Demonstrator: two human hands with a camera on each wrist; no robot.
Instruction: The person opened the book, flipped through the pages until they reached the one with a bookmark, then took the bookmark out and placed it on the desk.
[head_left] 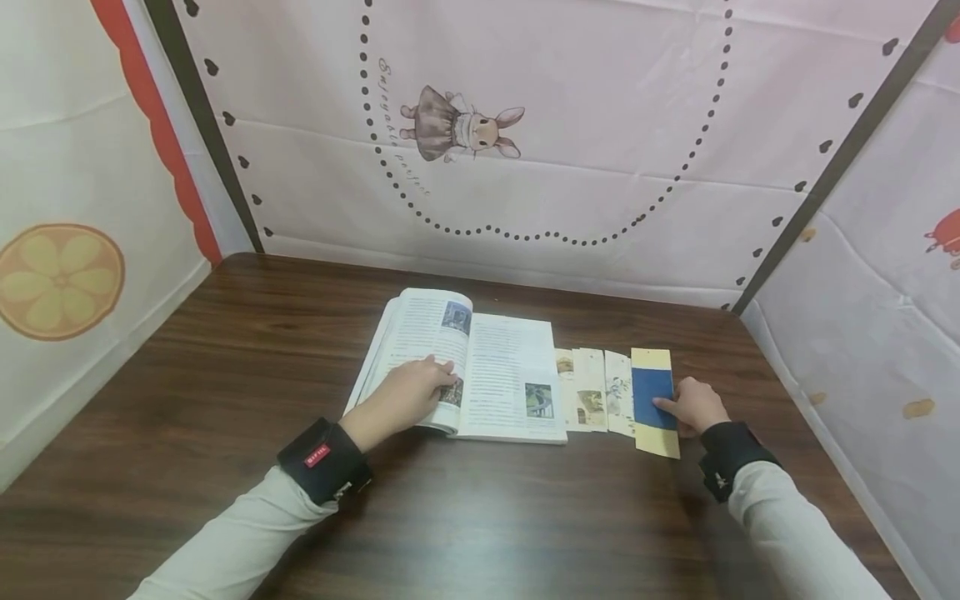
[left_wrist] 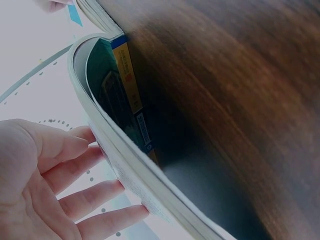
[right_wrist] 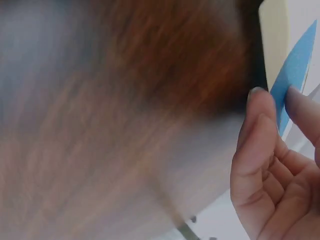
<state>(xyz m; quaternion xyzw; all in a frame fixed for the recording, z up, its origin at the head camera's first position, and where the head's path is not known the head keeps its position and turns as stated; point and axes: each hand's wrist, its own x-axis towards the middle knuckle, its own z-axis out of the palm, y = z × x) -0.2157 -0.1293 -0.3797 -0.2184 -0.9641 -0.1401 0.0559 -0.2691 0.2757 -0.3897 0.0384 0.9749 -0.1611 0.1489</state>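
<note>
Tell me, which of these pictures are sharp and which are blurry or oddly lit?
Head view: sharp and evenly lit, soft glare on the table. Left wrist view: dim, the book casting a dark shadow. Right wrist view: table smeared by blur, only the right hand fairly clear.

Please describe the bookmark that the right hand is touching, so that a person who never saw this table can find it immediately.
On the dark wooden table lies an open book, and just right of it is a row of paper bookmarks. The one wanted is the blue and yellow bookmark at the row's right end, under the right hand. Its neighbours are pale with small pictures; only this one has a solid blue block.
</note>
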